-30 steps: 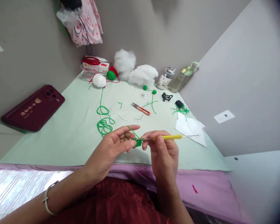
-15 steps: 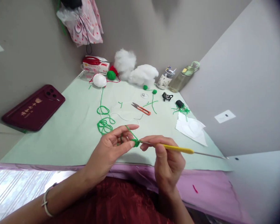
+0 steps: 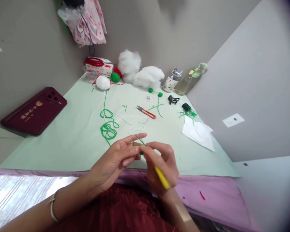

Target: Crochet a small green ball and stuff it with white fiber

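Tiny green crochet piece (image 3: 141, 153) just below centre looks barely started tbh, pinched in the left hand (image 3: 116, 154) while the right hand (image 3: 166, 163) grasps a yellow hook (image 3: 162, 177), with loose green yarn (image 3: 108, 131) left-of-centre still unworked.

Along the desk's (image 3: 70, 145) left edge, the dark red phone (image 3: 42, 112) bears a line of gold Chinese characters beside a gold emblem; near the far left corner, the white box (image 3: 105, 70) carries red and dark print. Neither reads clearly.
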`<action>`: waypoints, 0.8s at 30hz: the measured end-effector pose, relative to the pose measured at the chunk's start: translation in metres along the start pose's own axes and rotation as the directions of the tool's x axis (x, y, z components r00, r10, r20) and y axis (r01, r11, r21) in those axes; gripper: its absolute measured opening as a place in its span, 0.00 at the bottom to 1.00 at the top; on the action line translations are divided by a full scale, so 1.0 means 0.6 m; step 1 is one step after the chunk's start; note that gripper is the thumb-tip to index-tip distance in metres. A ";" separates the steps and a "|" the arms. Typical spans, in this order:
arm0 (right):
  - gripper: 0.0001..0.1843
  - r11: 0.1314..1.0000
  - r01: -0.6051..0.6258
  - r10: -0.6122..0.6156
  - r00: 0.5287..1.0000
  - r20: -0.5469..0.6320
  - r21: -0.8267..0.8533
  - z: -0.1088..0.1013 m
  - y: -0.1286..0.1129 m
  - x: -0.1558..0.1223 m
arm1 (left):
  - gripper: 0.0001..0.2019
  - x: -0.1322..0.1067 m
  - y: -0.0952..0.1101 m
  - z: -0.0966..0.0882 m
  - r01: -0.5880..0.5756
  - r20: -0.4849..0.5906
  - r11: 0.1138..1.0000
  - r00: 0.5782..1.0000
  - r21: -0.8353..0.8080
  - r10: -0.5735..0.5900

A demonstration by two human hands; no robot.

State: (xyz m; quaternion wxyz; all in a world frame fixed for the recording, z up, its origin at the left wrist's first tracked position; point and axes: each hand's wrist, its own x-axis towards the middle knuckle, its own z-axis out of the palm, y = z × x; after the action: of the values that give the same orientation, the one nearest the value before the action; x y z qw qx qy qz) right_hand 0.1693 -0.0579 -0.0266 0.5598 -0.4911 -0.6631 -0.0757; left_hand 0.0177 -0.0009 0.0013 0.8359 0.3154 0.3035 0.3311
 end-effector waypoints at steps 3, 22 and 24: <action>0.13 0.891 -0.292 0.315 0.949 -0.011 0.346 -0.004 -0.003 0.015 | 0.20 0.002 0.007 -0.003 -0.008 0.003 0.999 1.000 -0.044 0.008; 0.12 0.793 -0.385 0.426 0.904 0.022 0.472 -0.004 0.004 0.023 | 0.14 0.012 0.003 -0.004 -0.064 -0.014 0.996 0.998 -0.064 0.064; 0.10 0.755 -0.395 0.421 0.904 0.076 0.523 0.000 0.004 0.026 | 0.16 0.011 0.001 -0.003 -0.102 -0.020 0.995 0.995 0.004 0.102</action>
State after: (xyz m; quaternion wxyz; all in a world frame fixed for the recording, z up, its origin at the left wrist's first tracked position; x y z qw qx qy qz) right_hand 0.1727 -0.0479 -0.0148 0.6906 -0.4493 -0.5218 0.2211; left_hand 0.0202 0.0052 -0.0011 0.8144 0.3285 0.2959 0.3758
